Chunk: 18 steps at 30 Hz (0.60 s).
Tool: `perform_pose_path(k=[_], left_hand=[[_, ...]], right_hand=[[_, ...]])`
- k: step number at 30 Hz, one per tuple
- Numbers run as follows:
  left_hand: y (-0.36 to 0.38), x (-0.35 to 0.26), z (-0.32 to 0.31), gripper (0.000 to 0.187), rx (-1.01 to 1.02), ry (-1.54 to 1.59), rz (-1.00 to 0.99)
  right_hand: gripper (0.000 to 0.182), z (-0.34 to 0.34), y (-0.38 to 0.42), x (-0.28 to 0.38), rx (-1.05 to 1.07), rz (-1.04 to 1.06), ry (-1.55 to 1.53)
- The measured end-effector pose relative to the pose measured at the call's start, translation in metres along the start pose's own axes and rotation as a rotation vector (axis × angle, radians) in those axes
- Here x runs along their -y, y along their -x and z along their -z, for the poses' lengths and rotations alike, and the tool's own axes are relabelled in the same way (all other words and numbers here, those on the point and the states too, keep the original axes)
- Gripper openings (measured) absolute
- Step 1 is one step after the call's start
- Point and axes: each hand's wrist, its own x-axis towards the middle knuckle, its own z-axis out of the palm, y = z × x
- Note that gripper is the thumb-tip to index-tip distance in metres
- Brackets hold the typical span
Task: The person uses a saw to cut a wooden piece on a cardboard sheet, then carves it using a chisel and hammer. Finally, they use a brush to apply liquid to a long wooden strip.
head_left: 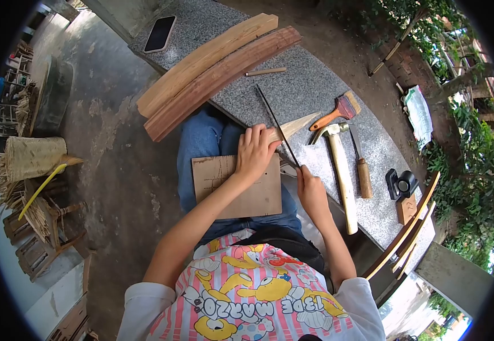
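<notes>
My left hand (pixel 253 149) is closed around the near end of a pale, pointed wood piece (pixel 299 124), which lies at the edge of the grey stone counter (pixel 309 85). Across that wood runs a long, thin dark tool (pixel 269 108), a file or a blade; I cannot tell which. Its near end is in my right hand (pixel 310 184), fingers wrapped round it. A brown board (pixel 207 199) with pencil-like marks rests on my lap under my left forearm.
Two long curved wood pieces (pixel 201 65) overhang the counter's left edge near a phone (pixel 160 34). Right of my hands lie a brush (pixel 338 109), a hammer (pixel 340 170), a wooden-handled knife (pixel 363 170) and a black device (pixel 401 184). Curved strips (pixel 406 233) lean at the right end.
</notes>
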Motion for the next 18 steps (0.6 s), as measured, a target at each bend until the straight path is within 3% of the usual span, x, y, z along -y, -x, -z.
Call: perform_pose_path(k=[8,14,18], left_hand=[[-0.002,0.0,0.003,0.037,0.039,0.007,-0.043],[-0.002,-0.001,0.004,0.039,0.047,-0.014,-0.051],[-0.002,-0.001,0.003,0.04,0.037,-0.016,-0.045]], right_hand=[[0.02,0.004,0.019,-0.003,-0.022,-0.007,0.035],[0.021,-0.004,-0.009,0.008,-0.031,-0.011,-0.074],[0.021,0.0,0.026,-0.009,-0.039,-0.037,0.007]])
